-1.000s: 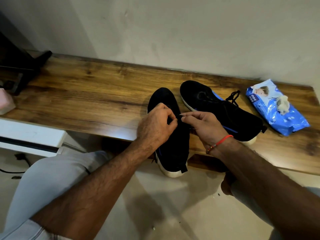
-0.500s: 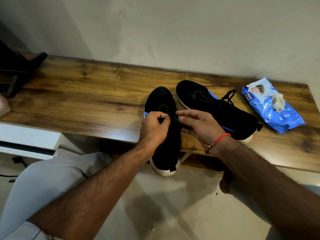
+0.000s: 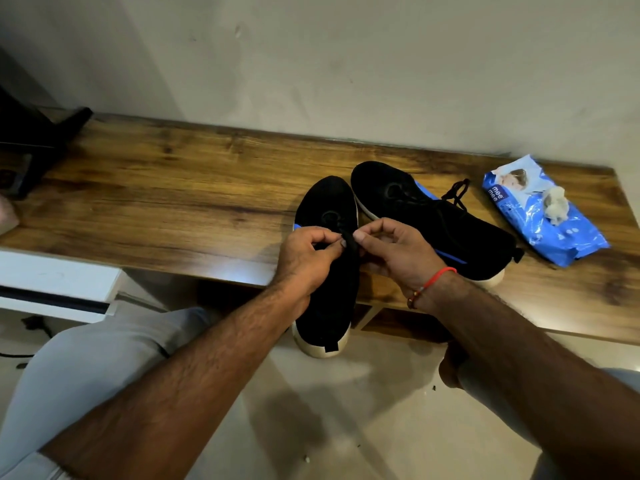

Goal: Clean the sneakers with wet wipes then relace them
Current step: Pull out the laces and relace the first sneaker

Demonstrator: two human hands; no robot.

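Two black sneakers with white soles lie on a wooden bench (image 3: 173, 202). The near sneaker (image 3: 329, 306) hangs heel-first over the bench's front edge. My left hand (image 3: 308, 258) and my right hand (image 3: 394, 251) meet over its middle, both pinching its black lace (image 3: 349, 242) between thumb and fingers. The far sneaker (image 3: 433, 220) lies angled to the right, its lace tied in a loose bow (image 3: 455, 192). A blue wet-wipe pack (image 3: 540, 216) rests at the bench's right end with a crumpled used wipe (image 3: 556, 204) on top.
A dark object (image 3: 38, 140) stands at the bench's far left, against the wall. A white unit (image 3: 52, 285) sits below the bench on the left. My knees in light trousers (image 3: 86, 368) are close to the bench, with pale floor (image 3: 346, 427) between them.
Both hands have shifted slightly toward the toe of the near sneaker, still working the lace. The view has drifted a little; the far sneaker and wipe pack lie unmoved.
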